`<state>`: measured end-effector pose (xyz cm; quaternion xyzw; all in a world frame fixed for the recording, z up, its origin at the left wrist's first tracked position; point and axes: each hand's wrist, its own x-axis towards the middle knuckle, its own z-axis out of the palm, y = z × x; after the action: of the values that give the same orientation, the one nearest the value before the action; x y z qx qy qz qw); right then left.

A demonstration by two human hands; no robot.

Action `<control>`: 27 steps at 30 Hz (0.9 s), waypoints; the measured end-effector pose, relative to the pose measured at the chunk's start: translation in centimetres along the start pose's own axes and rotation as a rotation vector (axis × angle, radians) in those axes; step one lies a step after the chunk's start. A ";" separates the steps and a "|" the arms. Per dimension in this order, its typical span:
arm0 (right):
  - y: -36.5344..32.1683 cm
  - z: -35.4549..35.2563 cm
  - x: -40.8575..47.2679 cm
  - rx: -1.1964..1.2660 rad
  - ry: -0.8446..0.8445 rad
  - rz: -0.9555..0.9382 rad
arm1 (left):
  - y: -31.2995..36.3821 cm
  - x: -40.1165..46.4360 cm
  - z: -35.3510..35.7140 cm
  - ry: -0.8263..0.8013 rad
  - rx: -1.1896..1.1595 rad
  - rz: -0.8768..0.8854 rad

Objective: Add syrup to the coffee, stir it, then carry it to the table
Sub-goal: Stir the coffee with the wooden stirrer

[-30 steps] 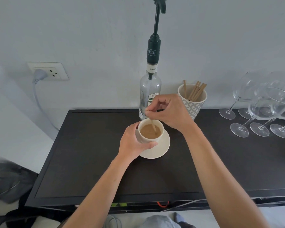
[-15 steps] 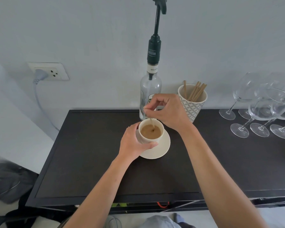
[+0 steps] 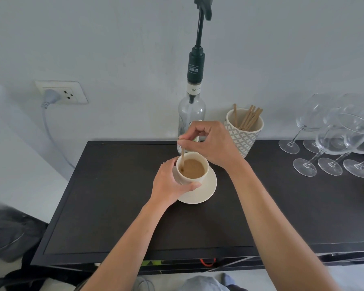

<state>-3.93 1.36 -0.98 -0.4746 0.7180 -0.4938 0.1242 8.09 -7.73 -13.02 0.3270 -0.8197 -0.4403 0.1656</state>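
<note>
A cream cup of light brown coffee (image 3: 193, 168) stands on a cream saucer (image 3: 206, 192) on the black counter (image 3: 118, 198). My left hand (image 3: 169, 184) wraps around the cup's left side, thumb along its front. My right hand (image 3: 210, 141) hovers just behind the cup and pinches a thin wooden stir stick (image 3: 182, 157), whose lower end dips into the coffee at the cup's left edge. Behind them stands the clear syrup bottle (image 3: 190, 114) with a tall black pump, partly hidden by my right hand.
A patterned cup of wooden stir sticks (image 3: 243, 133) stands to the right of the bottle. Several wine glasses (image 3: 332, 143) crowd the counter's right end. A wall socket with a plugged cable (image 3: 60, 94) is at the left. A dark bag (image 3: 8, 232) lies on the floor at left.
The stir stick has swept from the cup's middle and back to its left edge, with my right hand shifting slightly. My left hand and the cup stay put.
</note>
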 end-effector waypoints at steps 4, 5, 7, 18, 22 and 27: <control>0.2 -0.4 -0.1 -0.021 -0.030 -0.013 | 0.0 0.1 0.1 0.007 0.001 0.000; 0.1 -0.4 -0.2 -0.003 -0.063 -0.011 | 0.0 0.1 0.1 0.005 0.005 -0.004; 0.0 0.0 -0.2 0.006 -0.048 -0.016 | 0.1 0.1 0.1 0.005 0.008 -0.003; 0.1 0.1 -0.1 -0.026 0.036 -0.029 | -0.1 0.0 0.1 0.002 -0.012 -0.005; 0.3 -0.5 -0.2 -0.003 -0.038 -0.025 | -0.3 0.1 0.1 0.003 -0.002 -0.006; 0.2 -0.3 -0.2 -0.011 0.066 -0.024 | -0.3 0.1 0.2 0.004 -0.012 0.010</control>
<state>-4.10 1.70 -1.03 -0.4672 0.7185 -0.5069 0.0918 8.04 -7.82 -13.38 0.3228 -0.8182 -0.4439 0.1712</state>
